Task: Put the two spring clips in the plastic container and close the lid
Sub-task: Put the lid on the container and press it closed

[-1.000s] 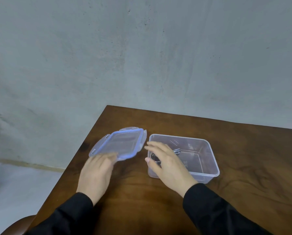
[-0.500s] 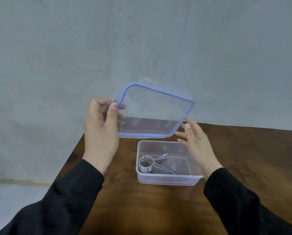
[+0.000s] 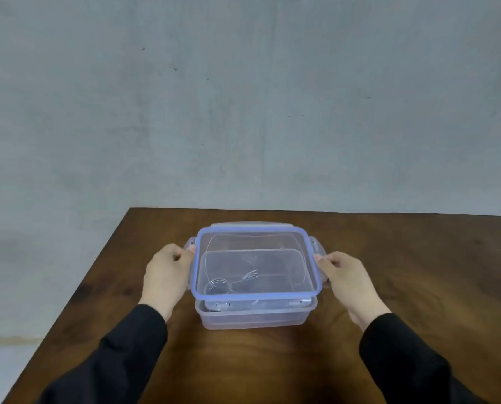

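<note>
Grey wall behind, brown bench point(image 3: 389, 287) below. On it sits the clear container point(image 3: 255, 319), spring clips point(image 3: 231, 282) inside. Its blue-rimmed lid point(image 3: 301, 293) rests on top, pinched at its side edges by the left hand point(image 3: 167, 275) and right hand point(image 3: 348, 281).

The light around me is soft and fairly dim, with a cool grey cast on the wall point(image 3: 243, 97). A warm sheen lies on the bench point(image 3: 258, 360) just in front of me, and the wood darkens toward its left edge. Faint shadows sit under my left hand point(image 3: 167, 275) and right hand point(image 3: 348, 281). The clear lid point(image 3: 255, 260) shows pale reflections. My black sleeves point(image 3: 121, 354) lose all detail. The picture is slightly soft overall, and the bench's far edge bows a little.
</note>
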Demonstrator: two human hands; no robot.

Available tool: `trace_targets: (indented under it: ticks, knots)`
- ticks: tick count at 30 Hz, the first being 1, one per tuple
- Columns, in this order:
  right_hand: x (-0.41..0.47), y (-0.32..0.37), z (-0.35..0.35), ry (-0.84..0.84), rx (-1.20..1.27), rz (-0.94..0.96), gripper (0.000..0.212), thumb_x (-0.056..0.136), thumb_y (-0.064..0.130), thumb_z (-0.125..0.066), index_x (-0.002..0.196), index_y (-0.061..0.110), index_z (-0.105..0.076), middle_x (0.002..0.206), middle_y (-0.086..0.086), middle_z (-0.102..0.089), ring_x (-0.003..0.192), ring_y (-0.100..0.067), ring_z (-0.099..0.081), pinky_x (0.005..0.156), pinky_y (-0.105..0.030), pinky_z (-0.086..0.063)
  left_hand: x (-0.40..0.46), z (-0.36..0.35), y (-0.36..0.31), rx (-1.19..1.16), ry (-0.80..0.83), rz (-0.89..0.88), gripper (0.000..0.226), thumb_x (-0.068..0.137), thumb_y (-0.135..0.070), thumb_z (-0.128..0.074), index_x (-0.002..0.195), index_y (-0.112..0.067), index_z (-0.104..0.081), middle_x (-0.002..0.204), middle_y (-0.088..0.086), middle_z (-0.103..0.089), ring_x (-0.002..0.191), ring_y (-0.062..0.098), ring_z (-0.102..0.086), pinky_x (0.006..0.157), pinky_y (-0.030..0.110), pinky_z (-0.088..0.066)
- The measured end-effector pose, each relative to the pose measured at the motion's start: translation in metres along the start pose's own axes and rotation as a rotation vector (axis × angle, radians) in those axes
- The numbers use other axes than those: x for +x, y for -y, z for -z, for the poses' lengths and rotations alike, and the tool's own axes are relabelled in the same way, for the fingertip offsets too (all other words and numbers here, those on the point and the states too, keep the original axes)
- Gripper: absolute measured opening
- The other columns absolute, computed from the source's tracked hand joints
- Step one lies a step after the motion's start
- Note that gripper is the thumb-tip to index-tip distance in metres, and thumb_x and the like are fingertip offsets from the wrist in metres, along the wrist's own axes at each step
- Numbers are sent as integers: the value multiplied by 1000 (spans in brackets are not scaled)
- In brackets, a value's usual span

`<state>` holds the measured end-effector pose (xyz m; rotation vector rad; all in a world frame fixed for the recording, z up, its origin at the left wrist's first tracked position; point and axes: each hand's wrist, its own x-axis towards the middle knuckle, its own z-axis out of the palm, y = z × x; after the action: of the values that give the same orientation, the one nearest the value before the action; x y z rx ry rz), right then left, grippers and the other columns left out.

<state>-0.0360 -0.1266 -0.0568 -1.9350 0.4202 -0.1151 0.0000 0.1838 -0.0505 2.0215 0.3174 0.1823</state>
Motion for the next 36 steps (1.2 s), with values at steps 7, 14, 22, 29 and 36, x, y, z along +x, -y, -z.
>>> trace_targets:
  ticks: [7,14,22,29,36]
  knots:
    - [2,-16,-10,52,-13,-146,25,104,29,-59,92,8,-68,91,-12,-75,86,-25,-74,81,-45,-65,4,-19,25,121,7,88,48,92,-47,-53,80,0,-53,69,15,-63,59,23,-49,68,52,-56]
    - [5,-20,-14,68,-12,-197,21,103,25,-61,91,9,-68,89,-11,-74,87,-24,-75,80,-47,-66,1,-23,27,105,-4,130,43,94,-40,-57,77,-1,-56,70,18,-65,59,23,-51,63,48,-54]
    - [10,-22,-19,84,-28,-215,18,102,25,-62,94,9,-68,91,-10,-74,86,-23,-74,77,-45,-67,-1,-26,33,-37,7,216,39,98,-30,-58,78,4,-59,69,14,-63,61,23,-51,60,38,-47]
    - [13,-21,-12,138,42,-279,27,104,25,-59,86,6,-63,87,-16,-74,84,-25,-77,75,-45,-67,2,-28,36,-199,67,315,40,96,-35,-63,81,2,-63,79,16,-73,71,28,-66,71,47,-59]
    - [10,-24,-9,178,167,-365,21,104,27,-58,108,7,-66,103,-11,-76,91,-26,-78,79,-48,-66,-1,-30,44,-316,131,401,43,92,-47,-64,93,-4,-61,96,12,-75,91,28,-71,74,42,-59]
